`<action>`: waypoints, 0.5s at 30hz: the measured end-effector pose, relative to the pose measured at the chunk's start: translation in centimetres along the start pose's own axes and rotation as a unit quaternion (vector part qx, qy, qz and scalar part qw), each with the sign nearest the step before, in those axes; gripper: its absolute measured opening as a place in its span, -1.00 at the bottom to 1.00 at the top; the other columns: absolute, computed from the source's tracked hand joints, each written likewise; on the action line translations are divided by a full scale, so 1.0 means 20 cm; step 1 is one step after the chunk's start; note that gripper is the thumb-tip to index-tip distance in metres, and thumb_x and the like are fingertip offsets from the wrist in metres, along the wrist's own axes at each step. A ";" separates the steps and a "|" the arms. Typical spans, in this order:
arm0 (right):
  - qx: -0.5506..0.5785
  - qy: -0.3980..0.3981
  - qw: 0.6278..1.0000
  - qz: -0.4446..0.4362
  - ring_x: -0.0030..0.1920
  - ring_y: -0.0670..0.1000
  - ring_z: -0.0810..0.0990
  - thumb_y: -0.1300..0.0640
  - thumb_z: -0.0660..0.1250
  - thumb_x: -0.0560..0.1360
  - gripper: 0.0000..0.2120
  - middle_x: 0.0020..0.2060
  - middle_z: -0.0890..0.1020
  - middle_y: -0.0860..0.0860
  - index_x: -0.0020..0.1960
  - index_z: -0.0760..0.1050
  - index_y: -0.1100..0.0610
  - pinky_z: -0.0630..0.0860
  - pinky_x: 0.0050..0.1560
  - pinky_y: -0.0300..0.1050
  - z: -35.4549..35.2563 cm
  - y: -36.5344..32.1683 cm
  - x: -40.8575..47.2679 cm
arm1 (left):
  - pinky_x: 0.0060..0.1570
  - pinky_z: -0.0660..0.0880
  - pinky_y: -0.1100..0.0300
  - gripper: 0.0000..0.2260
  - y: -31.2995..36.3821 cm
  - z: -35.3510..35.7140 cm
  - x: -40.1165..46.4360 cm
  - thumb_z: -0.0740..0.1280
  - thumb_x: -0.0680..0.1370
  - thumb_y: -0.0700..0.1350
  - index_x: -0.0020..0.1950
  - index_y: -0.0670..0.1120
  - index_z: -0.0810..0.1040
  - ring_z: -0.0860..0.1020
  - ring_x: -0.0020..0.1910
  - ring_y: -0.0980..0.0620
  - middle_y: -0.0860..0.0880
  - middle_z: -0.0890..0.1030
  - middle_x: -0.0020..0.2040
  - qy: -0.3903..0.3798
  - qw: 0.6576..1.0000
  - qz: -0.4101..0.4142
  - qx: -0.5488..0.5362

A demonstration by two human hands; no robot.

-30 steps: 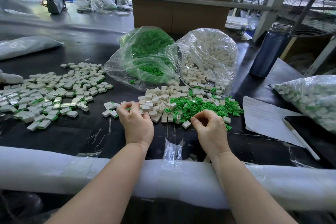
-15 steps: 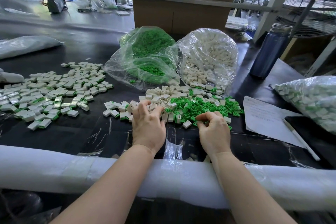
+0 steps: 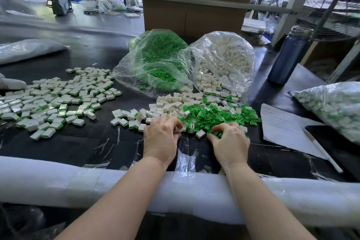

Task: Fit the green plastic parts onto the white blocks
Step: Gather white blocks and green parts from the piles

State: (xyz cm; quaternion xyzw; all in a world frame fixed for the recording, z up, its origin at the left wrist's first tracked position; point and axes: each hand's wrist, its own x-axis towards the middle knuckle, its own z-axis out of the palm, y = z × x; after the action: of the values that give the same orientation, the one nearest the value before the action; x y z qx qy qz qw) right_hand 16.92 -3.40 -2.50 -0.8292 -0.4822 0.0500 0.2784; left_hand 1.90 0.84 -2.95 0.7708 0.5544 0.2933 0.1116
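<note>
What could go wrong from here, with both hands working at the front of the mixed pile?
1. The loose white blocks and green parts lie mixed in one pile, so the left hand or right hand may pick wrongly.
2. Finished blocks lie right beside the loose pile and may get mixed back in.
3. The single block between the hands may be pushed toward the table's near edge.

Two bags (image 3: 155,64) behind loose parts (image 3: 214,117); finished blocks (image 3: 54,99) lie left
</note>
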 end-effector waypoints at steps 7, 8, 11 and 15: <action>-0.029 0.003 0.999 -0.019 0.18 0.02 0.39 -0.01 0.32 0.51 -0.81 0.06 0.47 -0.02 0.09 0.58 -0.01 0.19 0.11 -0.09 0.00 -0.01 0.00 | 0.09 0.46 0.13 -0.87 0.03 -0.03 -0.01 0.39 0.47 -0.18 0.01 -0.07 0.58 0.49 -0.01 0.05 0.03 0.57 -0.09 -0.043 0.991 0.032 -0.122; -0.031 0.008 0.999 -0.025 0.16 0.02 0.40 0.00 0.31 0.52 -0.82 0.04 0.48 -0.02 0.07 0.59 0.00 0.19 0.09 -0.09 0.00 -0.01 0.00 | 0.09 0.47 0.13 -0.87 0.03 -0.03 -0.01 0.40 0.47 -0.18 0.00 -0.08 0.59 0.49 -0.02 0.05 0.05 0.55 -0.10 -0.048 0.990 0.035 -0.128; 0.003 0.038 0.998 -0.055 0.07 0.06 0.44 0.07 0.26 0.55 -0.84 -0.04 0.51 0.01 0.00 0.58 0.09 0.26 0.03 -0.09 0.00 0.00 0.00 | 0.06 0.48 0.17 -0.89 0.03 -0.02 -0.01 0.39 0.48 -0.20 -0.01 -0.07 0.59 0.50 -0.04 0.06 0.08 0.52 -0.12 -0.048 0.988 0.046 -0.141; 0.165 0.040 0.982 -0.084 -0.18 0.06 0.55 0.17 0.25 0.56 -0.89 -0.25 0.60 0.01 -0.09 0.52 0.14 0.44 -0.15 -0.08 -0.01 -0.01 -0.02 | -0.05 0.49 0.34 -0.91 0.02 -0.02 -0.01 0.36 0.50 -0.20 -0.04 -0.03 0.55 0.54 -0.15 0.13 0.13 0.55 -0.20 -0.052 0.983 0.028 -0.172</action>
State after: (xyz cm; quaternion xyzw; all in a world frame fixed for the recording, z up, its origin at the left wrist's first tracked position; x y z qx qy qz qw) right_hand 16.52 -3.71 -2.29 -0.7299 -0.5233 0.0718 0.4339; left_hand 1.96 0.37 -2.42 0.7695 0.4675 0.3468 0.2626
